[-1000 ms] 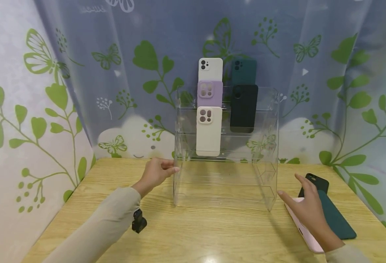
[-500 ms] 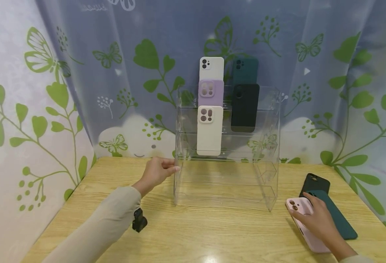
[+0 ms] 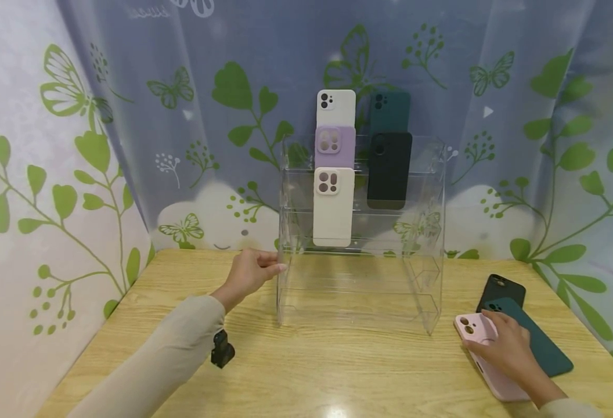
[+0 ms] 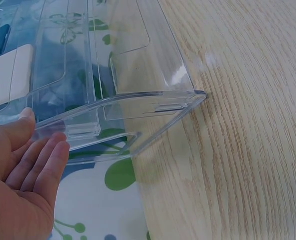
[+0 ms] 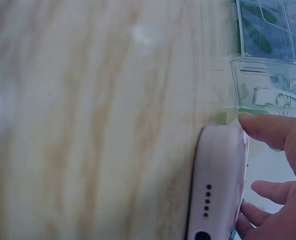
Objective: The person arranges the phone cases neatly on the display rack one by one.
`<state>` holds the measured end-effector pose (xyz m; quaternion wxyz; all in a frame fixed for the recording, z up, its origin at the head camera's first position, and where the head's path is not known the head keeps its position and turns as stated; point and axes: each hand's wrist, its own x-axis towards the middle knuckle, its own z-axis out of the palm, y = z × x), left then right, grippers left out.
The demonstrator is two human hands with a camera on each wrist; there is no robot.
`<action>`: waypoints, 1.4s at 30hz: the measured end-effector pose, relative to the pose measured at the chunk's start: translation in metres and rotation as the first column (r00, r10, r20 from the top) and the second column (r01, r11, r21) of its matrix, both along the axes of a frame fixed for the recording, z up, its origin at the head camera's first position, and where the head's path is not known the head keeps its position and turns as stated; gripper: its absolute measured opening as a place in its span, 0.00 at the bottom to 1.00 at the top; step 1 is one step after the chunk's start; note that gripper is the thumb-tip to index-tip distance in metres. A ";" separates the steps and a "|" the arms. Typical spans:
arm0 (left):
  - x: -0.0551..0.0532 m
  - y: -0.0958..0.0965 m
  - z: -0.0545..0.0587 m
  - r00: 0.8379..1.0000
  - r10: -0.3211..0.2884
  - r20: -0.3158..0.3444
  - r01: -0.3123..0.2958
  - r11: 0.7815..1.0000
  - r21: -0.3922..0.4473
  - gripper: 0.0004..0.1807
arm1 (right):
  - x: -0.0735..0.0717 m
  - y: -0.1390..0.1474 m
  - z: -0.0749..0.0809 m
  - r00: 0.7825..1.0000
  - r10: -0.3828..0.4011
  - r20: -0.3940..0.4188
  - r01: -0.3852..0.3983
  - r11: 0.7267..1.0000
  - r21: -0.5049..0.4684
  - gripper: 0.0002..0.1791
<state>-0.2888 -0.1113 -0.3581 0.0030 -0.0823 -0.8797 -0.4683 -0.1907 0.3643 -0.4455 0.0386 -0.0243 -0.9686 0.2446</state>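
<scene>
A clear tiered display stand (image 3: 428, 310) stands on the wooden table, its left side panel between the thumb and fingers of my left hand (image 3: 246, 273). In the left wrist view the thumb lies on one side of the clear panel and the fingers on the other. At the right, my right hand (image 3: 510, 348) holds a pink phone case (image 3: 494, 376) across its edges, thumb on the left edge. The palm and fingers cover part of it. The right wrist view shows the case's side edge with small round holes (image 5: 207, 201).
A teal phone case (image 3: 549, 351) lies beside and partly under the pink one, overlapping a black case (image 3: 505, 292). On the stand are a cream case (image 3: 332, 217), a purple case (image 3: 343, 157), a white case (image 3: 342, 113), another teal case (image 3: 392, 119) and a black case (image 3: 389, 174).
My right hand has come down from above the pink case and taken hold of it. The teal case has shifted slightly to the right. My left hand stays at the stand.
</scene>
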 end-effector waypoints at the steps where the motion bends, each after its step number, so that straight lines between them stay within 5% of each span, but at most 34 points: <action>1: 0.000 0.000 0.000 1.000 -0.001 0.000 0.001 1.000 0.001 0.22 | 0.000 0.001 0.000 1.000 0.000 0.003 0.000 1.000 -0.003 0.48; 16: 0.001 0.002 0.001 1.000 -0.007 -0.017 0.007 1.000 -0.008 0.22 | -0.004 0.003 -0.002 0.998 0.020 0.066 -0.023 0.999 0.044 0.55; 26: 0.000 0.001 -0.002 1.000 0.000 -0.014 0.000 1.000 -0.003 0.22 | -0.004 0.002 0.000 0.999 0.018 0.030 -0.019 0.998 0.060 0.55; 34: 0.000 0.001 -0.002 1.000 -0.009 -0.027 0.009 1.000 -0.010 0.21 | 0.000 0.000 0.016 0.999 -0.026 -0.021 0.026 1.000 0.018 0.52; 42: 0.000 0.000 -0.002 1.000 -0.001 -0.020 0.001 1.000 0.002 0.22 | 0.000 -0.012 0.049 0.992 -0.023 -0.124 0.017 0.998 -0.055 0.53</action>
